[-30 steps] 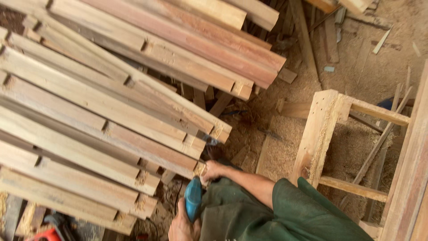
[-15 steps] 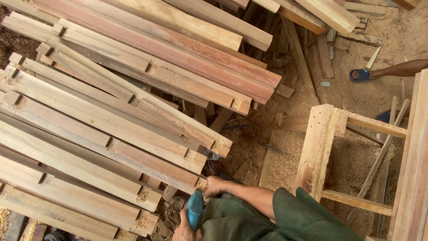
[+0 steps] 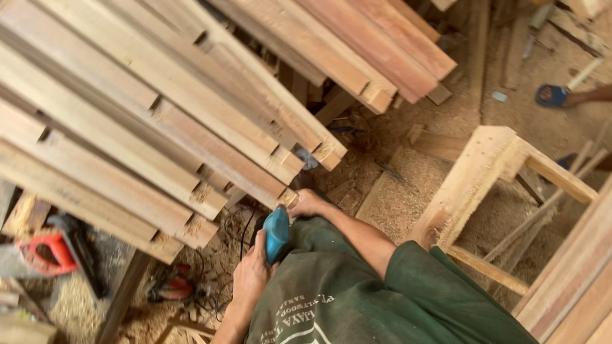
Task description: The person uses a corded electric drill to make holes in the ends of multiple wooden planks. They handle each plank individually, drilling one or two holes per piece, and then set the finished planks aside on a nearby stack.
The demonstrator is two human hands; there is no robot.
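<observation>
My left hand [image 3: 250,275] grips a blue power tool [image 3: 276,234] held upright against my green shirt [image 3: 357,299]. My right hand [image 3: 307,204] reaches forward and rests on the end of a notched wooden beam [image 3: 280,194] at the lower edge of a slanted stack of beams [image 3: 159,127]. The tool's working end is hidden behind the beam ends and my hand. A dark cable [image 3: 245,223] loops on the sawdust just left of the tool.
A pale wooden frame [image 3: 484,165] stands to the right on the sawdust-covered floor [image 3: 401,197]. A red power tool [image 3: 44,255] and a second red tool [image 3: 169,286] lie at lower left. Another person's foot in a blue sandal [image 3: 551,95] is at upper right. More planks [image 3: 574,280] lean at right.
The view has shifted closer and leftward over the beam stack. My hands keep the same hold on the tool and the beam end. The red tool at lower left has come back into view.
</observation>
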